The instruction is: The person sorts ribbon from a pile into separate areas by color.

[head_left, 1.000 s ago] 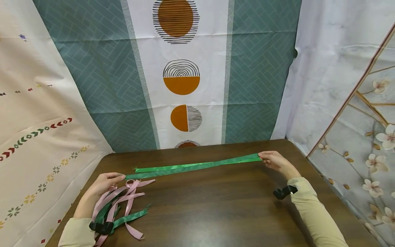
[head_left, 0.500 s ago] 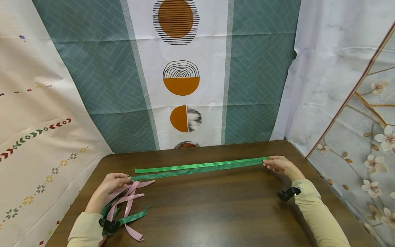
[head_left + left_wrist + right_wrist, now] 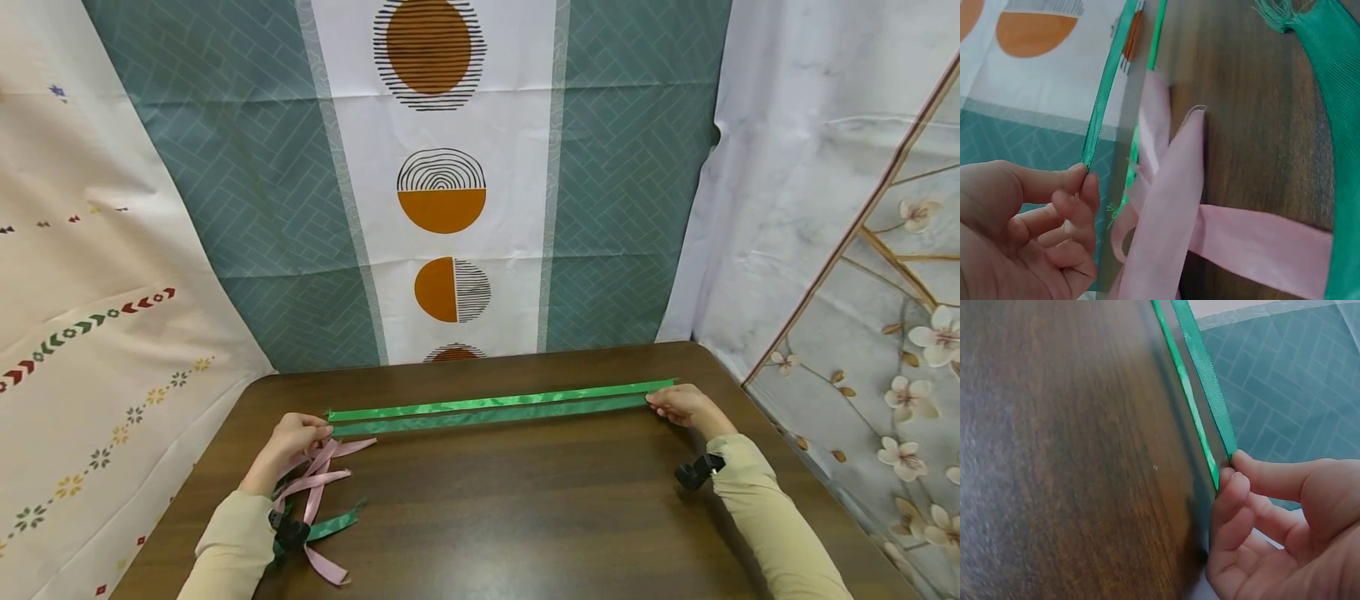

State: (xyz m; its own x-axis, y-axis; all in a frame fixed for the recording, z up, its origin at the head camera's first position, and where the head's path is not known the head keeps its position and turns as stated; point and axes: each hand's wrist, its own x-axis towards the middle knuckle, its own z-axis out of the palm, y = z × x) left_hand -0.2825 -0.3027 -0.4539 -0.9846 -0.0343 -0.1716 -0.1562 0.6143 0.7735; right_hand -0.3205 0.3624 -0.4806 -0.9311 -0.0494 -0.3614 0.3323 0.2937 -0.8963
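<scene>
the surface (image 3: 510, 500) spreads wide on the near side of the bright green ribbon (image 3: 502, 400), its far edge beyond. by that ribbon's left end, the left hand (image 3: 296, 435) pinches the darker green ribbon (image 3: 487, 416), stretched lengthwise rightward, nearly parallel, to the right hand (image 3: 684, 407), pinching its other end.

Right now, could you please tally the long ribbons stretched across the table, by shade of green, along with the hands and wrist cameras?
Bright green shiny ribbon: 1
Darker green shiny ribbon: 1
Bare left hand and bare right hand: 2
Black wrist cameras: 2
Total: 6
The pink-and-green ribbon pile is excluded: overlaps hide its count.
</scene>
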